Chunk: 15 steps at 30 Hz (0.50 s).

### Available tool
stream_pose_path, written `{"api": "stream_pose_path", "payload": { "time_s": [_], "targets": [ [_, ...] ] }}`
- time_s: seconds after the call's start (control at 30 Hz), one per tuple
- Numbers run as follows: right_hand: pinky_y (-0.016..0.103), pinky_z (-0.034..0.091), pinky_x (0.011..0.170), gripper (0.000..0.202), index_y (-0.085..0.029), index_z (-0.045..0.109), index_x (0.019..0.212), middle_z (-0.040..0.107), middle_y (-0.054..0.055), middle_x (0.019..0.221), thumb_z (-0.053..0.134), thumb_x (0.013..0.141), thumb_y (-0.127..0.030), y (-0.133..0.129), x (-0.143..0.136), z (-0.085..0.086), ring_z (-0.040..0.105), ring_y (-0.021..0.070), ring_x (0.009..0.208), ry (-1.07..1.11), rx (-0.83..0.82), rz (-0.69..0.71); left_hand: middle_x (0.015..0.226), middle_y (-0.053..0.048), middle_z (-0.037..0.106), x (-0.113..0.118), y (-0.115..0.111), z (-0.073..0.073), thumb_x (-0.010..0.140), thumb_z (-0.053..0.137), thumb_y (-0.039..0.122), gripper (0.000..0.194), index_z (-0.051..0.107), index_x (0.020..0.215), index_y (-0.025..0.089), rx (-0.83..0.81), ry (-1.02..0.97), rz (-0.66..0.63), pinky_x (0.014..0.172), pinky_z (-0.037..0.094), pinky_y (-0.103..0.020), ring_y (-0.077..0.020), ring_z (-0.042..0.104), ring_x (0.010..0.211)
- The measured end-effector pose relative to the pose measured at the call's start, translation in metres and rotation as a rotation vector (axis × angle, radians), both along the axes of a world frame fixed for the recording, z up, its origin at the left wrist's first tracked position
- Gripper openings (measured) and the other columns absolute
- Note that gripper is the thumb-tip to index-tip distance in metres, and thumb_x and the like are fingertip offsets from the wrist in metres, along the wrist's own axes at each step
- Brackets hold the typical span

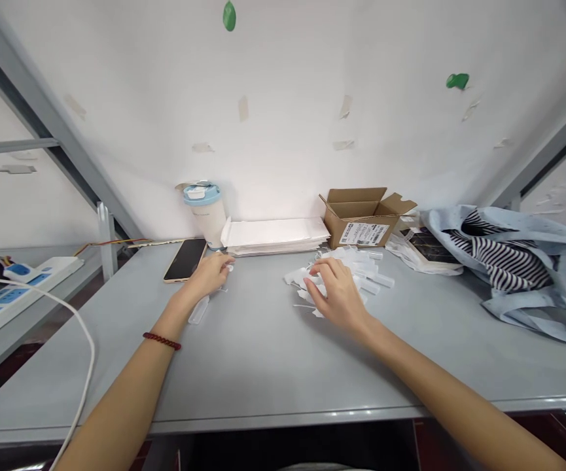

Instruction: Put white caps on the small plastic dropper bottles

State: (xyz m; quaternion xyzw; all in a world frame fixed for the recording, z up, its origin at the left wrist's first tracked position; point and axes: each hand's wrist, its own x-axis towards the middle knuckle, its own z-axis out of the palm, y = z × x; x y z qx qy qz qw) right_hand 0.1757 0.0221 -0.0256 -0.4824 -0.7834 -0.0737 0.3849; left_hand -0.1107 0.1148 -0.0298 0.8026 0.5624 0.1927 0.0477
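Just beyond curled fingers of your right hand [340,296]: translucent pieces [361,263], likely light, slippery; pinch by edges. Can't tell whether it or your left hand [209,272] grips anything.

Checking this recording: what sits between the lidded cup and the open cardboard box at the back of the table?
A flat stack of white paper lies between the cup and the open box, visible in the head view.

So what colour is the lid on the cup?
The lid is light blue, seen best in the head view, the only one here.
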Motion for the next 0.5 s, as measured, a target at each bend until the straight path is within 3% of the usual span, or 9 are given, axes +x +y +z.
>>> {"api": "stream_pose_path", "payload": {
  "time_s": [0.3,0.5],
  "targets": [
    [0.034,0.036,0.076,0.010,-0.017,0.053,0.089,0.059,0.010,0.092,0.043,0.088,-0.019,-0.014,-0.034,-0.006,0.050,0.0215,0.086,-0.165,-0.055,0.250,0.071,-0.006,0.067,0.005,-0.005,0.004,0.067,0.051,0.028,0.017,0.065,0.070,0.020,-0.069,-0.053,-0.003,0.066,0.045,-0.030,-0.0236,0.062,0.071],
    [0.034,0.035,0.075,0.013,-0.015,0.054,0.085,0.060,0.010,0.086,0.043,0.088,-0.021,-0.017,-0.074,-0.004,0.053,0.0195,0.079,-0.306,-0.210,0.402,0.080,-0.006,0.069,0.012,-0.013,0.016,0.070,0.054,0.033,0.019,0.062,0.079,0.018,-0.057,-0.171,0.057,0.067,0.047,-0.029,-0.0225,0.064,0.076]
  ]
}}
